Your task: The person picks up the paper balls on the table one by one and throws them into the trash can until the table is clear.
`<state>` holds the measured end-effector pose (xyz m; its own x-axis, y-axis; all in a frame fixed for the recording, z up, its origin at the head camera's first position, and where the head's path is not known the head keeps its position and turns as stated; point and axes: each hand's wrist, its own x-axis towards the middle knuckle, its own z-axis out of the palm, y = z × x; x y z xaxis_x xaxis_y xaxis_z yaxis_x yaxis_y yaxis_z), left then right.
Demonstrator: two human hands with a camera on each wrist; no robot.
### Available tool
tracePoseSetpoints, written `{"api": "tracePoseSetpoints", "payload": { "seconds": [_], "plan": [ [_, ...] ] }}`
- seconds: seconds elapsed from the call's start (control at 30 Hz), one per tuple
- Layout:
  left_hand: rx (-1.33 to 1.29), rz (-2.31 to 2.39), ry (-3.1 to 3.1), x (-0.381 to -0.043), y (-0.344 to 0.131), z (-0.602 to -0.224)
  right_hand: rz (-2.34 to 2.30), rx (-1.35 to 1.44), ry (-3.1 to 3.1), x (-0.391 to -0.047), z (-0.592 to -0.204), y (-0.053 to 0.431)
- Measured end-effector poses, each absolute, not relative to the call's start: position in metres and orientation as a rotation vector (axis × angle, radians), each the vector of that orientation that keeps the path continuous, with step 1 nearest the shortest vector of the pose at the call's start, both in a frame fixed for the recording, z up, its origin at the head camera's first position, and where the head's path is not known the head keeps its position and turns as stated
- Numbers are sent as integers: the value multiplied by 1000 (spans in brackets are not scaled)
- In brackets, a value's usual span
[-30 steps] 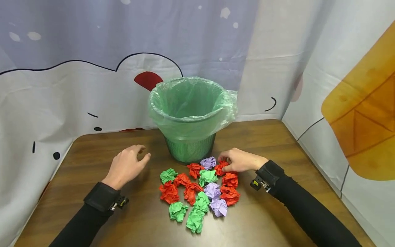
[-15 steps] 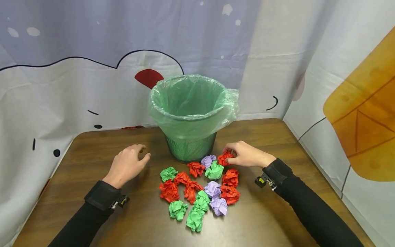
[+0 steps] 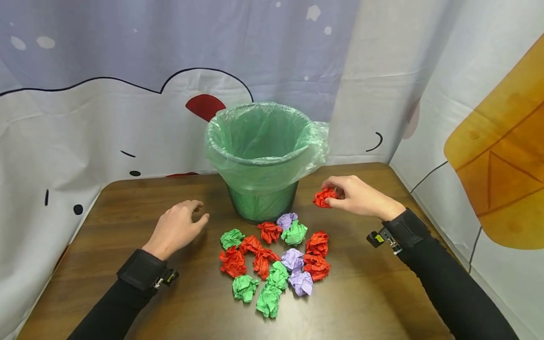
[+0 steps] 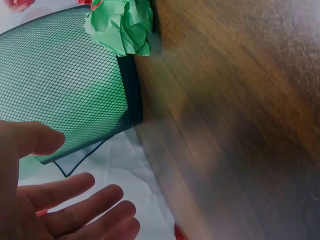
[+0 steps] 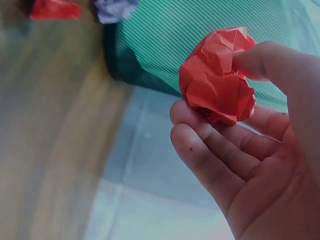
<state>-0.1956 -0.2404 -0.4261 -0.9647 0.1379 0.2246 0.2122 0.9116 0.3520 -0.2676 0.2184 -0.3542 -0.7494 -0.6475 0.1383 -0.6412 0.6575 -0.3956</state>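
Observation:
A crumpled red paper ball (image 5: 217, 75) is pinched between the thumb and fingers of my right hand (image 3: 361, 196), to the right of the bin in the head view. My left hand (image 3: 176, 226) hovers over the left part of the table with relaxed fingers, holding nothing. In the left wrist view, a green paper ball (image 4: 122, 25) shows beyond it. The mesh waste bin (image 3: 263, 203) stands at the back, lined with a green plastic bag (image 3: 263, 174) folded over its rim. Between the hands lie several red, green and purple paper balls, among them a purple one (image 3: 301, 283).
The wooden table (image 3: 361, 293) has its back edge against a printed curtain (image 3: 127, 123), which also runs along the right side. The red balls (image 3: 317, 244) at the cluster's right edge lie nearest the right forearm.
My right hand has picked the red paper ball out of the cluster and carried it right and up, away from the pile. A green ball there shifted slightly. My left hand has barely moved.

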Motion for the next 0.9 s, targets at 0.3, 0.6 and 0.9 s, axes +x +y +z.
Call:
{"api": "tracePoseSetpoints", "payload": {
  "seconds": [0.3, 0.6, 0.9],
  "plan": [
    [-282, -556, -2879, -195, -239, -428, -613, -1069, 2992, -267, -306, 242],
    [-287, -557, -2887, -196, -237, -431, -581, -1072, 3142, -261, -254, 249],
    [-283, -561, -2897, -195, -235, -432, -589, -1252, 3209, -260, -214, 234]
  ]
}}
